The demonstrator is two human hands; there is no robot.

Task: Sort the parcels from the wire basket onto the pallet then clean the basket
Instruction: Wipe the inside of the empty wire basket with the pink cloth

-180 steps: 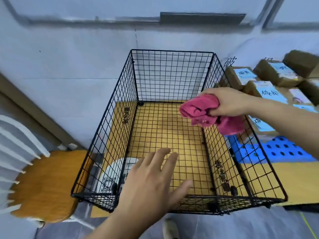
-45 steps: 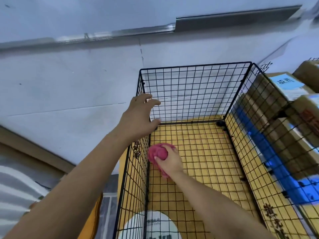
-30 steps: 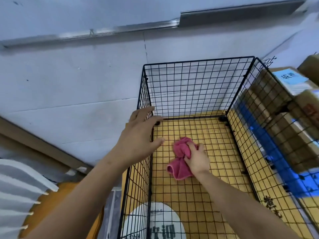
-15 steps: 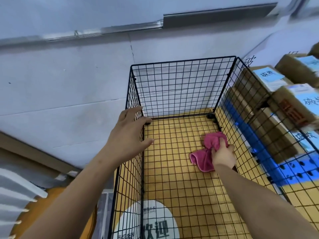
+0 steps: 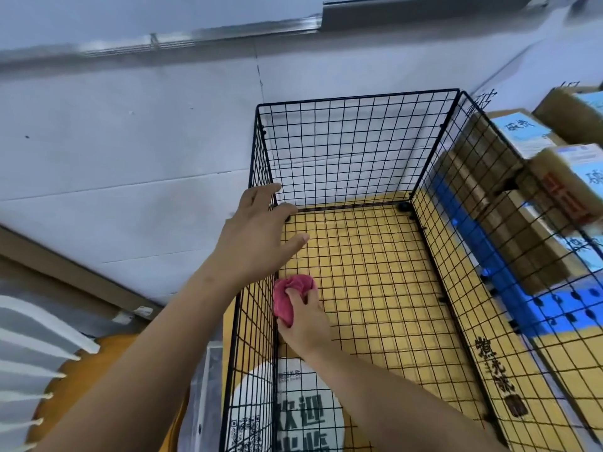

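Note:
The black wire basket [image 5: 355, 102] stands open-topped on a yellow mat and holds no parcels. Inside it, low against the left wall, my right hand [image 5: 305, 324] grips a bunched pink cloth [image 5: 288, 296] and presses it onto the basket floor. My left hand [image 5: 257, 233] rests on the top rim of the left wall with fingers spread and nearly straight. Brown parcels [image 5: 509, 187] with blue labels are stacked on the blue pallet [image 5: 554, 308] just right of the basket.
A grey wall runs behind the basket. A wooden stool [image 5: 75, 383] with white spindles sits at the lower left. A round white sticker with dark print [image 5: 290, 415] lies under the basket's near end. A wooden strip lines the floor at the left.
My right hand has dragged the pink cloth from the right side of the basket floor across to the left wall. My left hand has stayed on the left rim.

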